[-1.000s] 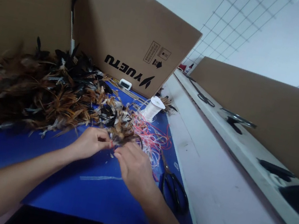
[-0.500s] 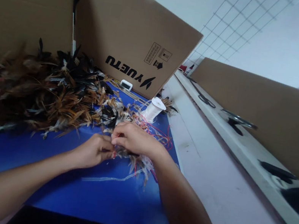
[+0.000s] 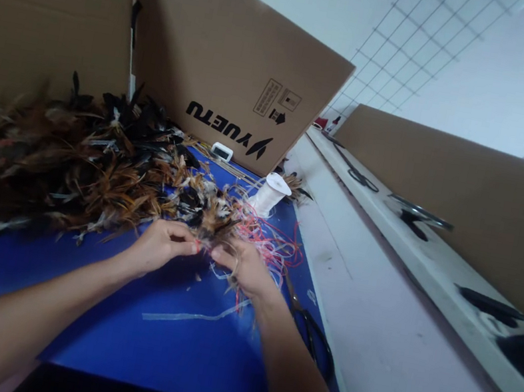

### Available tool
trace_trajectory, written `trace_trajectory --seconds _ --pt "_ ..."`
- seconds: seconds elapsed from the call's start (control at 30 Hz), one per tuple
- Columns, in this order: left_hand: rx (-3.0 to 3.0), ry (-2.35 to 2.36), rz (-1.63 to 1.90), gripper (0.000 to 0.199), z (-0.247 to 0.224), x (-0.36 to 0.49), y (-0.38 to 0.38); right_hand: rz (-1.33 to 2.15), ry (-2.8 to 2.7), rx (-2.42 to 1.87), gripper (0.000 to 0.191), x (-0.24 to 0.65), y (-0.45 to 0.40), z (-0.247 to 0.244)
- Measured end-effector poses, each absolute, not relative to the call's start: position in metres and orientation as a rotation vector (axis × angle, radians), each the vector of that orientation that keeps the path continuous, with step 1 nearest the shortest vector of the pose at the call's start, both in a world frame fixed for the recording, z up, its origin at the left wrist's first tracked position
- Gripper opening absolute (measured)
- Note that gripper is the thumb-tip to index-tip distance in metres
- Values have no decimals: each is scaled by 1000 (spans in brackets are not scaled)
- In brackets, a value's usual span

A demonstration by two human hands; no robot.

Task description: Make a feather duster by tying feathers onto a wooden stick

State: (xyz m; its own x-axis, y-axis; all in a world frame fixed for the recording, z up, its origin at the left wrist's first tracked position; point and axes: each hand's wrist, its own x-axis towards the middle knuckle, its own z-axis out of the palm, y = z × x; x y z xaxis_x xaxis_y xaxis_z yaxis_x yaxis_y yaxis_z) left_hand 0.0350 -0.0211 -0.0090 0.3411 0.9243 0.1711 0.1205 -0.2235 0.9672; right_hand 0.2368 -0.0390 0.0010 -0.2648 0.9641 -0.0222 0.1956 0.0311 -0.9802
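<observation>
My left hand is closed in a pinch, with a bit of red string at its fingertips. Close beside it on the right, my right hand pinches the base of a small brown and black feather bunch. The feathers fan out above the fingertips of both hands. Pink and white strings lie tangled just past my right hand. Behind them a white spool stands on the blue table surface. A flat translucent strip lies in front of the hands.
A large feather pile covers the left back. Black-handled scissors lie by my right forearm. A cardboard box stands behind, a small white device at its foot. More tools rest on the ledge at right.
My hands have moved slightly apart, and my right hand has shifted right and down. The feather bunch between them now shows upright. The scissors have come into view beside my right forearm.
</observation>
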Motion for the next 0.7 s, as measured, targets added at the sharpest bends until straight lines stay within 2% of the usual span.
trace_trajectory --seconds 0.13,0.23,0.5,0.7 --pt "1659 1066 1039 18 -15 35 -19 976 -1593 -1225 17 219 -58 4" --pt "1661 1100 1030 20 -16 36 -19 910 -1527 -1103 12 207 -63 3" --pt "1767 1181 1085 20 -14 36 -20 1271 -942 -847 19 183 -63 -5" --pt "2053 1156 1275 20 -20 37 -22 1402 -632 -895 34 168 -57 -7"
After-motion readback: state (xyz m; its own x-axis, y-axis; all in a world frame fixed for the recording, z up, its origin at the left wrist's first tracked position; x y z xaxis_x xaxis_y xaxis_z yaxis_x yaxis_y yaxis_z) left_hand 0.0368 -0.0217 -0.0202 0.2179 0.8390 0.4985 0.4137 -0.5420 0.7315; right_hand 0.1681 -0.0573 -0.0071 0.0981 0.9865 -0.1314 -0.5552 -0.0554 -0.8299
